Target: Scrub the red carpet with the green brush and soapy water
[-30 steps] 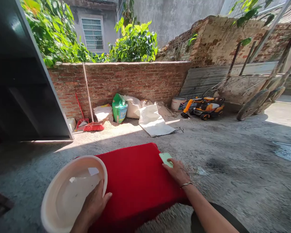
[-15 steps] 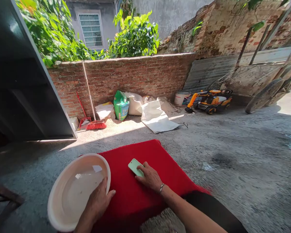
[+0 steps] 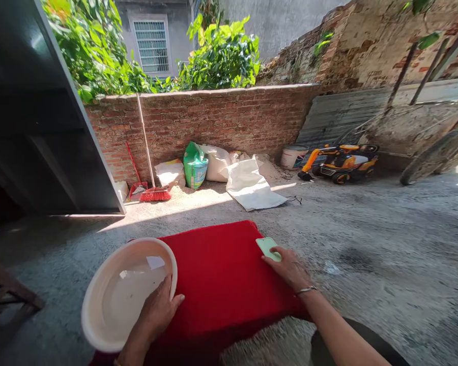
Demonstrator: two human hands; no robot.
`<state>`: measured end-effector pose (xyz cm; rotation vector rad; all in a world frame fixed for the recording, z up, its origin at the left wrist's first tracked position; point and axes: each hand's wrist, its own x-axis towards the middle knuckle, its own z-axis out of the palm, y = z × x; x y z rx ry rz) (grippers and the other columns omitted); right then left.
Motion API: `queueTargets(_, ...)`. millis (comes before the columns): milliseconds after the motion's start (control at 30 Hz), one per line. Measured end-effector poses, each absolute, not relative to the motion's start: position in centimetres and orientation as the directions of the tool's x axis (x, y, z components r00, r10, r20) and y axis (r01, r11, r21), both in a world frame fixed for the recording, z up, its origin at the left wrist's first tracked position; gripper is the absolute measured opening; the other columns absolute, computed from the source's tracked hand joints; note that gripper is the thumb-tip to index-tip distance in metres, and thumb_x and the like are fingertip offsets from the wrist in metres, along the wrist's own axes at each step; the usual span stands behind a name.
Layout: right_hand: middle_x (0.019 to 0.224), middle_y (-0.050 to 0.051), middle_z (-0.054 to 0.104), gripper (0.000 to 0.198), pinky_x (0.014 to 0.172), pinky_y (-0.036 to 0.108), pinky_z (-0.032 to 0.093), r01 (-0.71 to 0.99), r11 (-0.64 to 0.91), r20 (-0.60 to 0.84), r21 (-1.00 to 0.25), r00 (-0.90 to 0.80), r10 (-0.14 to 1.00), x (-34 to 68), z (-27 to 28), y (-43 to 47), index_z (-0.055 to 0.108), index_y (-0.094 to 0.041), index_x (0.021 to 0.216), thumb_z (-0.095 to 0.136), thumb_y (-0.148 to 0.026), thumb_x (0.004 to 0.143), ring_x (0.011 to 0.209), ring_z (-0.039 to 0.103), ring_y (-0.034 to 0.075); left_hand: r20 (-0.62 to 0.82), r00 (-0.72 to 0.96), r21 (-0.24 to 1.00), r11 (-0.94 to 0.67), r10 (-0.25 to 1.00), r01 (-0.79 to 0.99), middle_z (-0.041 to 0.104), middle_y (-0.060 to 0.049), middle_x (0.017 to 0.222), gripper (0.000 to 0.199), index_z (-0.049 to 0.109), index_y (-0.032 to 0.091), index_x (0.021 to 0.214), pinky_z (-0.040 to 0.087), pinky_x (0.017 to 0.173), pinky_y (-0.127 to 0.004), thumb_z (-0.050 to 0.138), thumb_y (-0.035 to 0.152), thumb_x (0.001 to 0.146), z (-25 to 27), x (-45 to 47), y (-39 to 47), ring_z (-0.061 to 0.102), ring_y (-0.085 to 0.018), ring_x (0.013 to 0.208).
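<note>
A round, pale pink plastic basin is being gripped at its right rim by the left hand, fingers curving inside and thumb lying outside, while a flat, phone-like mint-green slab is being pinched by the partly closed right hand at the right side of a red cloth. The handling is apparently being carried on rather than concluded: both objects are being held, neither is being released, and the basin is being supported at the cloth's left end. Light is being reflected from the basin's smooth interior, apparently by shallow water. The cloth's matte, soft-looking surface is being set off by rough grey concrete.
</note>
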<state>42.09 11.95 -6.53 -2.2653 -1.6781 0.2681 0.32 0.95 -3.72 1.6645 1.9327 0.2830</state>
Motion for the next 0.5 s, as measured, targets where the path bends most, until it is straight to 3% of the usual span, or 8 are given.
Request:
queueTargets(133,0.126,0.007,0.078,0.028,0.090,0.033,0.062,0.906,0.073,0.086,-0.416,-0.040,0.995,35.6,-8.3,11.0,0.086,-0.033,0.130,0.080,-0.040,0.104,0.107,0.082,0.025,-0.357,-0.060,0.477,0.237,0.932,0.847,0.051,-0.023,0.190,0.079,0.048,0.002,0.182,0.041,0.143,-0.039,0.059,0.031,0.110,-2.2,0.9,0.7,0.054,-0.033,0.176)
queueTargets(300,0.125,0.005,0.074,0.028,0.097,0.033,0.061,0.817,0.380,0.105,-0.434,-0.373,0.922,29.3,-9.9,9.3,0.085,-0.035,0.129,0.083,-0.040,0.102,0.108,0.078,0.024,-0.375,-0.078,0.481,0.265,0.924,0.836,0.053,-0.023,0.189,0.080,0.049,0.003,0.183,0.044,0.141,-0.039,0.062,0.031,0.109,-1.3,1.2,0.5,0.057,-0.035,0.174)
queueTargets(400,0.126,0.007,0.074,0.030,0.101,0.035,0.060,0.820,0.397,0.065,-0.413,-0.408,0.910,28.1,-9.8,8.9,0.085,-0.033,0.131,0.082,-0.040,0.102,0.112,0.077,0.026,-0.374,-0.075,0.489,0.265,0.924,0.831,0.055,-0.022,0.188,0.080,0.049,0.005,0.183,0.044,0.140,-0.039,0.063,0.031,0.109,-1.2,1.2,0.5,0.058,-0.035,0.173)
queueTargets(500,0.127,0.007,0.074,0.030,0.100,0.035,0.060,0.887,0.280,0.021,-0.368,-0.293,0.956,29.3,-9.4,9.3,0.085,-0.031,0.129,0.083,-0.036,0.100,0.113,0.079,0.027,-0.372,-0.071,0.485,0.259,0.925,0.835,0.055,-0.022,0.188,0.079,0.049,0.006,0.183,0.044,0.140,-0.037,0.063,0.031,0.108,-1.5,1.1,0.6,0.057,-0.034,0.174)
